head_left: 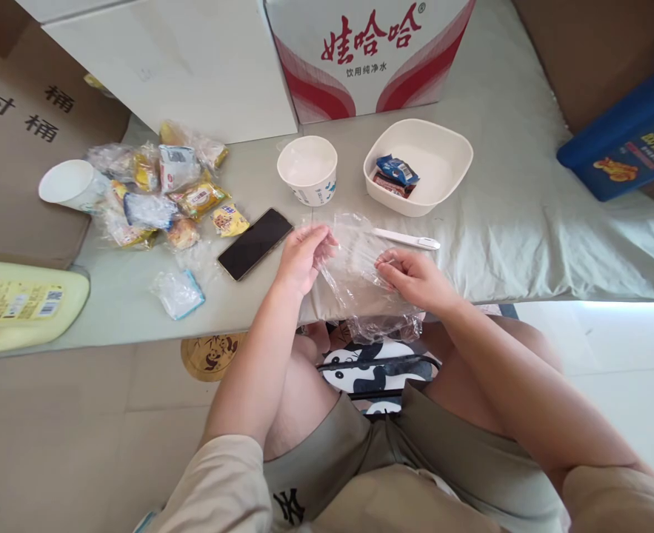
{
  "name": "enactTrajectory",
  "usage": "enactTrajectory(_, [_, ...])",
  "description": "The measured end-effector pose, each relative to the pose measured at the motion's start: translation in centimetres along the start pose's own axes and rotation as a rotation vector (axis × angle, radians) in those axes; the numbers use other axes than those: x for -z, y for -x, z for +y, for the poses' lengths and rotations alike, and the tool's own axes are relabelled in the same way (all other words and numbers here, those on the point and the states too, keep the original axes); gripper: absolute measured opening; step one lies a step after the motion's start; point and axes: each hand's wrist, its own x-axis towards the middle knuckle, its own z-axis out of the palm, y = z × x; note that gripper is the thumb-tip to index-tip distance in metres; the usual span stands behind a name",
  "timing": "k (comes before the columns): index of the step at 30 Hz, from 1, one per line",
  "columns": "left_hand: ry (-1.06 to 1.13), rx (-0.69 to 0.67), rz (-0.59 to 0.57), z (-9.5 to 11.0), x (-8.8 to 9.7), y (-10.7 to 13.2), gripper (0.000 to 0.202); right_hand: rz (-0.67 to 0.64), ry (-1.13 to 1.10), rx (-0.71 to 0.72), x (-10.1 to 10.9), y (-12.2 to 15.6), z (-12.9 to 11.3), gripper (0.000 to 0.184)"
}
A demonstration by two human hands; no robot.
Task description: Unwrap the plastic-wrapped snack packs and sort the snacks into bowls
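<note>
A clear plastic bag (354, 274) lies stretched over the front edge of the grey-green sheet (504, 222). My left hand (303, 255) pinches its left edge, fingers curled closed. My right hand (412, 275) pinches its right edge, fingers together. The bag's lower part hangs crumpled over my knees. Just beyond the bag lies a white pen-like stick (407, 238), and a black phone (255, 243) rests face up to the left of my left hand.
A white paper cup (307, 170) and a white square bowl (418, 194) holding two snack packets stand behind the bag. Several wrapped snacks (165, 194) and another cup (69, 185) lie at left. A red-and-white water carton (368, 52), a yellow jug (24, 303) and a blue box (626, 144) surround the area.
</note>
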Motion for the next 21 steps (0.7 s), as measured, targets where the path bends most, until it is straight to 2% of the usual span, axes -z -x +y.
enactTrajectory(2, [0.050,-0.075,0.109,0.1,0.1,-0.1,0.026,0.016,-0.020,0.021,-0.1,-0.1,-0.1,0.023])
enactTrajectory(4, [0.131,-0.069,0.116,0.3,0.1,0.1,0.026,0.050,-0.049,0.040,-0.2,-0.2,-0.1,0.023])
enactTrajectory(7, [0.162,0.092,-0.078,0.2,-0.3,0.9,0.035,0.135,-0.127,0.042,-0.3,-0.3,0.0,0.025])
enactTrajectory(10, [-0.018,0.331,-0.360,-0.3,-0.6,1.6,0.039,0.208,-0.225,0.038,-0.3,-0.4,0.1,0.027])
enactTrajectory(12, [-0.140,0.405,-0.489,-0.6,-0.8,1.7,0.036,0.183,-0.272,0.034,-0.2,-0.4,0.2,0.028])
enactTrajectory(14, [-0.203,0.367,-0.500,-0.7,-0.8,1.6,0.033,0.109,-0.288,0.018,-0.1,-0.5,0.3,0.030])
enactTrajectory(17, [-0.250,0.252,-0.401,-0.3,-0.6,1.5,0.035,0.060,-0.294,-0.003,0.1,-0.4,0.5,0.031])
enactTrajectory(19, [-0.232,0.160,-0.364,0.0,-0.3,1.8,0.041,0.075,-0.352,0.042,0.1,-0.1,0.7,0.034])
enactTrajectory(21, [-0.162,0.072,-0.368,0.3,0.2,2.3,0.039,0.034,-0.466,0.139,0.1,0.3,0.8,0.038])
